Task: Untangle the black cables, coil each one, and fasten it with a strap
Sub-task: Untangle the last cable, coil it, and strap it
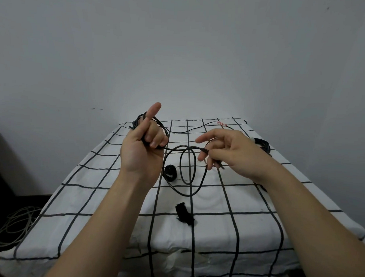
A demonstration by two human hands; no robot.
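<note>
My left hand [143, 148] is raised over the table and grips a bundle of loops of a black cable [188, 193], with the forefinger pointing up. The cable runs right to my right hand [224, 152], which pinches it between curled fingers, and slack loops hang between the hands down to the cloth. A second black cable [264, 145] lies coiled at the far right, partly hidden behind my right hand. One black strap [170, 172] lies curled below my left hand. Another strap [184, 216] lies nearer the front.
The table has a white cloth with a black grid [105, 197]. A thin black wire with a red-and-white tag [222, 124] crosses the far edge. Grey cable coils [15, 225] lie on the dark floor at the left. A plain wall stands behind.
</note>
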